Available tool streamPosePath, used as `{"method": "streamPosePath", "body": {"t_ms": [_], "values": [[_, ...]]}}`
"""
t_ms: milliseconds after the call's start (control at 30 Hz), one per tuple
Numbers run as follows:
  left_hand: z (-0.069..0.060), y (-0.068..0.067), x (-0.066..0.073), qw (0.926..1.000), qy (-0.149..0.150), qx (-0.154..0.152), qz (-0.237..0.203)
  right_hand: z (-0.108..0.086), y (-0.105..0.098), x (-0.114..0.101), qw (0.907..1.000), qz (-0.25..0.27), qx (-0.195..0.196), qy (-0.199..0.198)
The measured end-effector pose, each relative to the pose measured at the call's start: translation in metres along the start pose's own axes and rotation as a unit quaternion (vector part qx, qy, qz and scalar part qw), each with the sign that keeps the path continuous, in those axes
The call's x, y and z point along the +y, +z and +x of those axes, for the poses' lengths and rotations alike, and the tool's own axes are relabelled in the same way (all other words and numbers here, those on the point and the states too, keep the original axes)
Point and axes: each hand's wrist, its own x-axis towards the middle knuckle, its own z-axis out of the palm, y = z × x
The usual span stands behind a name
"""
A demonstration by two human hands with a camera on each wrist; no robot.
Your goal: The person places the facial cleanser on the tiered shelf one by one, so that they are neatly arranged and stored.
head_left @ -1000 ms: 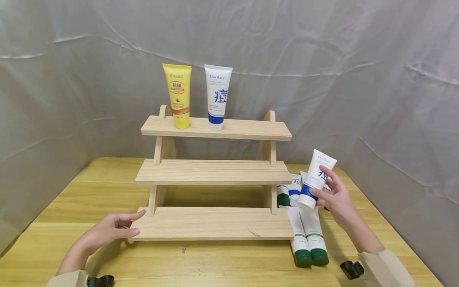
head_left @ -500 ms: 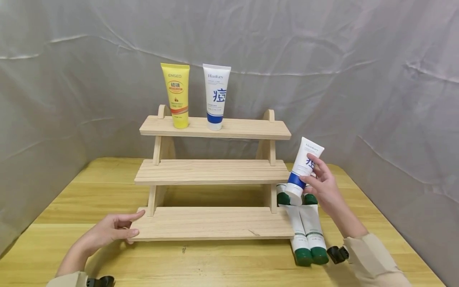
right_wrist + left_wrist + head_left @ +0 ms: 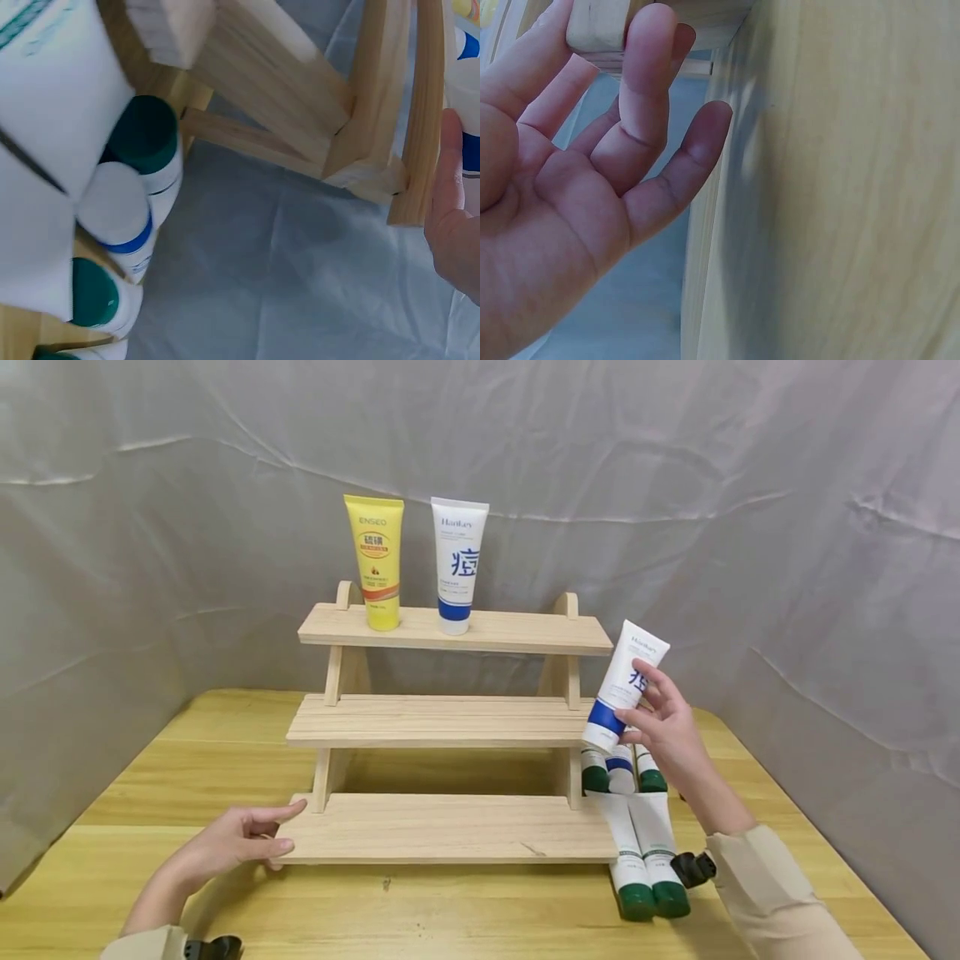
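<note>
My right hand [image 3: 667, 718] pinches a white squeeze tube [image 3: 626, 681] with a blue band, tilted, cap down, in front of the right end of the middle shelf. At the right edge of the right wrist view, part of this tube [image 3: 471, 146] shows beside a finger. My left hand [image 3: 232, 843] grips the left end of the bottom shelf of a three-tier wooden display rack [image 3: 450, 831]; in the left wrist view, thumb and fingers stand about the wood's end [image 3: 600, 26]. On the top shelf a yellow tube [image 3: 377, 564] and a similar white-and-blue tube [image 3: 456, 564] stand upright.
Right of the rack, white tubes with green caps [image 3: 651, 860] lie on the wooden table [image 3: 450, 914]. Behind them lie more tubes, among them a white tube with a blue band [image 3: 620, 768]. A grey cloth [image 3: 675, 485] hangs behind the table.
My right hand has lifted the white tube up and to the left, from above the lying tubes to the middle shelf's right end. The left hand stays at the bottom shelf.
</note>
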Motion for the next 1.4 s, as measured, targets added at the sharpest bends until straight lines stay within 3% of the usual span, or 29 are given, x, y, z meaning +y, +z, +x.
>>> {"method": "streamPosePath", "body": {"t_ms": [267, 867, 1100, 1400], "values": [[0.0, 0.001, -0.001, 1.0, -0.006, 0.003, 0.001, 0.015, 0.013, -0.006, 0.9998, -0.01, -0.01, -0.012], [-0.002, 0.002, 0.0, 0.9998, -0.005, 0.007, 0.018, 0.05, 0.05, -0.022, 0.9963, 0.029, 0.033, -0.074], [-0.001, 0.002, 0.001, 0.9999, -0.005, 0.005, 0.015, 0.065, 0.059, -0.027, 0.9874, 0.057, 0.06, -0.135], [0.0, 0.001, 0.0, 1.0, -0.002, 0.0, 0.003, 0.079, 0.068, -0.035, 0.9748, 0.048, 0.087, -0.2]]}}
